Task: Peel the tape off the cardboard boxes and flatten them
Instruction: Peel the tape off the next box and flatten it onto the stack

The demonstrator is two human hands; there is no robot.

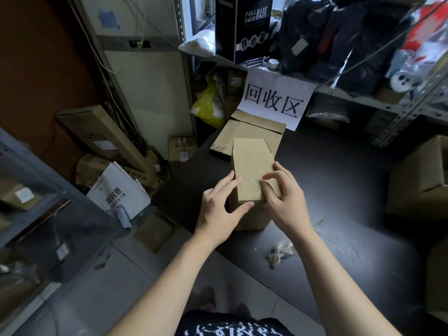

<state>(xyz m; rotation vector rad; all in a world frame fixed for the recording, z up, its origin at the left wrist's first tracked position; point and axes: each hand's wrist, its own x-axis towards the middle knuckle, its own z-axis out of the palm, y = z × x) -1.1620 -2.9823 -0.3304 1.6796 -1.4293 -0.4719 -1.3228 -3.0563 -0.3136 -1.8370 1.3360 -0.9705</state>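
We have the box (252, 163) standing on end on the table (351, 190), its taped face up toward us. The left hand (218, 209) grips the box's left side, fingers laid along the edge and thumb hooked under the near corner. The right hand (283, 200) sits on top of the box with curled fingers, thumb and forefinger pinching at the clear tape (252, 179) that crosses the face; whether an edge is lifted yet, we cannot tell.

The main risk, as we judge it, lies in the tape itself. It is thin and glossy and lies flat to the cardboard, so a pinch that catches only a sliver may tear it into strips and leave the seam shut; pulling steeply could also rip the paper skin off the box rather than free the tape.

The box is tall and narrow on its base, and only the left hand steadies it. A hard tug toward us could tip it or slide it off the near table edge, which runs just below the box; if that grip slackens, the box would turn with the pull.

Just behind the box lies a flat box (247, 132), touching or nearly so; a shove away from us would push it toward the sign (274, 100) farther back.

To the right of the box and nearer us sits a wad (280, 252) of spent tape; its sticky side may cling to a forearm or to the box once we press it flat.
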